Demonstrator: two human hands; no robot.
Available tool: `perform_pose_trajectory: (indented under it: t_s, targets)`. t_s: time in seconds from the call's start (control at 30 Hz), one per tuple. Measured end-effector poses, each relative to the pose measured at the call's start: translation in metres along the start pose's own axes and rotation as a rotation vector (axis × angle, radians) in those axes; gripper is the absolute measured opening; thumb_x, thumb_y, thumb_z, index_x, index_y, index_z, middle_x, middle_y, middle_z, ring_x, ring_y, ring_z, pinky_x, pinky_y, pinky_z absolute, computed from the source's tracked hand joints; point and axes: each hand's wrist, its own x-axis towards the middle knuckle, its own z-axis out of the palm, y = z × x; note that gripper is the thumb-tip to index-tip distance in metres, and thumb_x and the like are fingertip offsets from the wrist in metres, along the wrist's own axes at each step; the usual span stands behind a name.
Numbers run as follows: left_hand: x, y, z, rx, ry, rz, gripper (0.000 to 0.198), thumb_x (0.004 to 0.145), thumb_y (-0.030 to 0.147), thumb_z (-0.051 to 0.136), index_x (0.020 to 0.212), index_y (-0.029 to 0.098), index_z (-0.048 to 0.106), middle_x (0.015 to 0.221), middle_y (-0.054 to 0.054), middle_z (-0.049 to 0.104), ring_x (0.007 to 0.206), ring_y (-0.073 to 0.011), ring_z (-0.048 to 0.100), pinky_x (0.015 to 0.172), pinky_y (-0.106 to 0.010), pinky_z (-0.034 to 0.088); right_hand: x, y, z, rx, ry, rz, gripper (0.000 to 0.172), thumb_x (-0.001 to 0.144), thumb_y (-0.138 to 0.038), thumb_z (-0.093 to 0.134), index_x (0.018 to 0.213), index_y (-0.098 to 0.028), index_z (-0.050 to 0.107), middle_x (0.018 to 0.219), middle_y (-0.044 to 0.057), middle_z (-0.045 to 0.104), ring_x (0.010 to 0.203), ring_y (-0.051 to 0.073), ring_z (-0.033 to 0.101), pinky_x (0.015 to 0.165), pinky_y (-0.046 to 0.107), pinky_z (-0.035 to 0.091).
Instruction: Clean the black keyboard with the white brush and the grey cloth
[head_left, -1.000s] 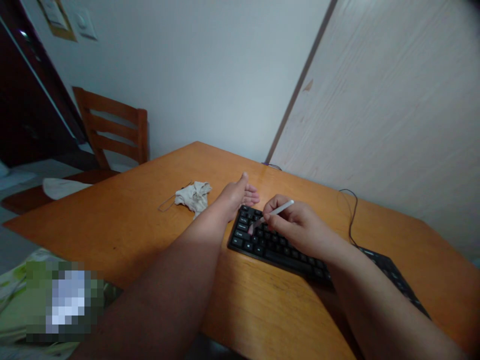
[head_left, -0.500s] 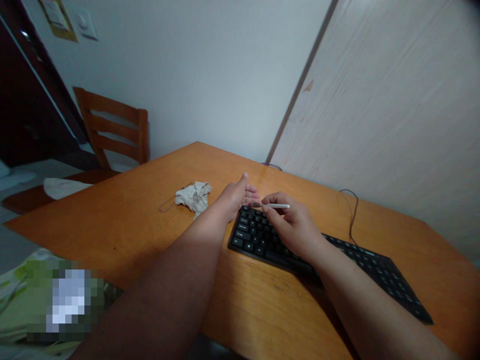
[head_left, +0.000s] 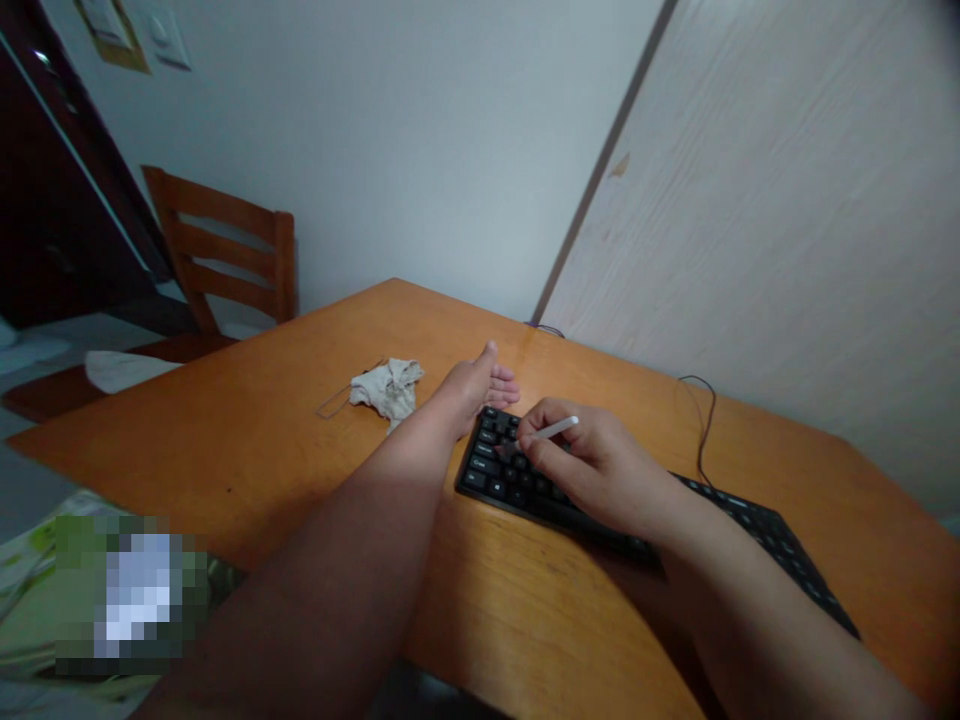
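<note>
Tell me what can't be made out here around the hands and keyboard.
Head view: the lower tip of the white stick is lost among the fingers of the right hand.
Head view: the keyboard is partly covered by that hand and forearm; key letters are too small.
Head view: whether the left hand touches the keyboard is unclear.
Head view: a pixelated patch hides the lower left.

we see a crumpled beige cloth (head_left: 388, 385) lying on the orange table (head_left: 225, 440), a wooden chair (head_left: 217, 255) beyond its far edge, and a wall switch (head_left: 169, 35) above.
</note>
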Motion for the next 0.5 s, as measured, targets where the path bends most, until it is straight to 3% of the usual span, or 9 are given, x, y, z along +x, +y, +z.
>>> perform_pose_trajectory:
  t_s: [0.33,0.5]
  targets:
    - [0.001,-0.001,0.0,-0.001,0.003,0.013,0.061,0.101,0.063,0.032,0.078,0.015,0.063,0.078,-0.014,0.073,0.072,-0.0196,0.071,0.068,-0.027,0.053,-0.012,-0.021,-0.014,0.178,-0.243,0.075,0.008,0.091,-0.015,0.055,0.088,-0.02,0.059,0.077,0.001,0.068,0.065,0.014,0.059,0.059,0.026,0.042]
    - [0.0,0.0,0.001,0.006,0.006,0.012,0.061,0.101,0.061,0.031,0.078,0.014,0.063,0.08,-0.015,0.073,0.073,-0.02,0.071,0.068,-0.027,0.052,-0.011,-0.016,-0.017,0.316,-0.276,0.098,0.009,0.093,-0.016,0.052,0.088,-0.02,0.056,0.075,0.0,0.066,0.066,0.014,0.062,0.061,0.025,0.045]
